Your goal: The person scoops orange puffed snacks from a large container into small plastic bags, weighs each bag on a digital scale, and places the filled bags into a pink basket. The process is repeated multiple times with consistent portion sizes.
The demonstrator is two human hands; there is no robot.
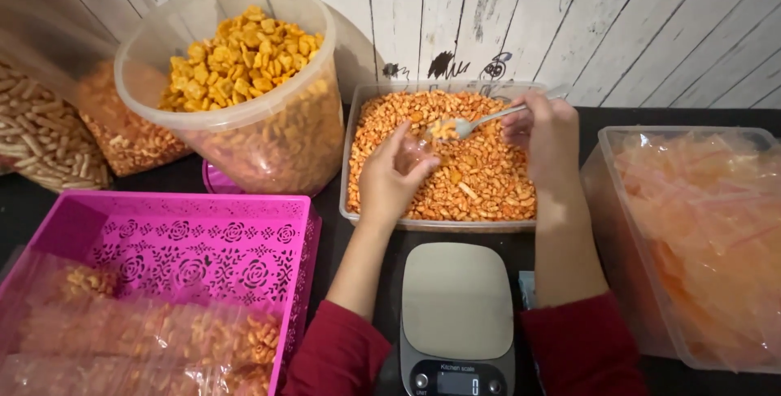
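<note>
Nearest the camera, a kitchen scale (458,302) is left bare. Beyond it, a spoon (480,122) loaded with snack mix (476,180) is gripped by the right hand (547,131), its handle running rightward; a small clear bag (416,150) is pinched by the left hand (390,180), just left of the bowl.

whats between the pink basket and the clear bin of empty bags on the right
In the head view, a kitchen scale sits between the pink basket and the clear bin, flanked by the person's red-sleeved forearms.

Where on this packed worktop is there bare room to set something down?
The scale's platform lies bare between the two forearms. A dark strip of table shows between the pink basket and the round tub. Elsewhere it is crowded: the snack tray under both hands, and the clear bin at the right.
</note>
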